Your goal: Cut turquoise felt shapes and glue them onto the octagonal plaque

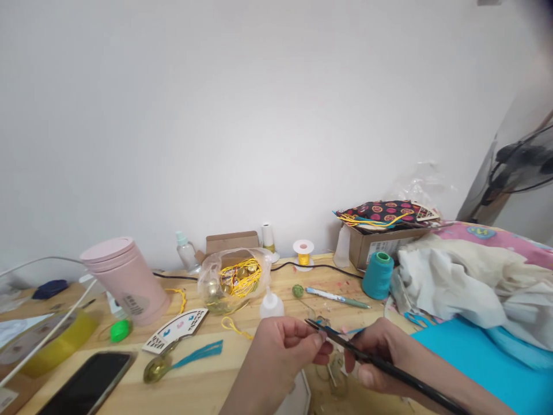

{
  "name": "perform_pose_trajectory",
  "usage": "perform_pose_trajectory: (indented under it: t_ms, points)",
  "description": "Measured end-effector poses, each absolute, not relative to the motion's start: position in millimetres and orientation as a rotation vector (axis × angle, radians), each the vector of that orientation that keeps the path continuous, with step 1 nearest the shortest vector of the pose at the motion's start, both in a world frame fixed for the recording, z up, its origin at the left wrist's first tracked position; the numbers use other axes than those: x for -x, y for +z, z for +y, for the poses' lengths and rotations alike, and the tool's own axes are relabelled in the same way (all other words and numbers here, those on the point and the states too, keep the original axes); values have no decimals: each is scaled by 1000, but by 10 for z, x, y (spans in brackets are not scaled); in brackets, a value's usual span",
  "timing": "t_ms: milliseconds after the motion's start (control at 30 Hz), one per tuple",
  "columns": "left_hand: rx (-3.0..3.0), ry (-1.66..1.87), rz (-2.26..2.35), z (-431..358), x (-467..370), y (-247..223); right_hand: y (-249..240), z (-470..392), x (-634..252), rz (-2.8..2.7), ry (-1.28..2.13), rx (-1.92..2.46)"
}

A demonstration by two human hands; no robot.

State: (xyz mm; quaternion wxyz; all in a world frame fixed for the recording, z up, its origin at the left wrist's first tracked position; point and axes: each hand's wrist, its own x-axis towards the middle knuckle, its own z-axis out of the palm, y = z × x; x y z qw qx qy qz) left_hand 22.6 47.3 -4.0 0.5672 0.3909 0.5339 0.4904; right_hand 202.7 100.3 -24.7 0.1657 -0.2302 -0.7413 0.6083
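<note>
Beyond the left hand (285, 354), white bottle (271, 306) and pen (337, 298)

Dark lettering runs up the patch (137, 304) on the pink cup (114, 271), but it's too blurred to read! Over to the box (358, 249): a white label (380, 248), its fine print too small to make out. Nothing legible, then.

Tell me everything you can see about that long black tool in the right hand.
The long black tool is slim, smooth and slightly shiny, narrowing to a fine tip. It slants across the right hand, which grips it, from the bottom edge up leftward; its tip lies close by the left hand. I can't tell metal from plastic, or whether it has one arm or two.
</note>
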Motion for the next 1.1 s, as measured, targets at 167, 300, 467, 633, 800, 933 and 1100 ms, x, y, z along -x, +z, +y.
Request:
perform_pose_trajectory:
  t_ms: [167,300,467,633,800,933,1100]
  points:
    - [-914,1105,1212,445,-204,-12,-258,990,-2053,-2100,1736,672]
    - [-920,1054,1222,425,-185,-14,-274,977,-2070,-2116,1707,678]
    - [-929,1027,1252,416,-184,-1,-265,977,-2082,-2147,1693,678]
    - [-944,1009,1232,404,-159,-11,-275,987,-2091,-2141,1728,661]
    - [-952,980,1212,388,-151,-2,-277,995,-2100,-2143,1765,651]
    - [-937,977,1229,388,-164,4,-246,1004,-2104,-2158,1759,710]
    - [-904,985,1206,381,-171,3,-220,1011,-2114,-2181,1736,724]
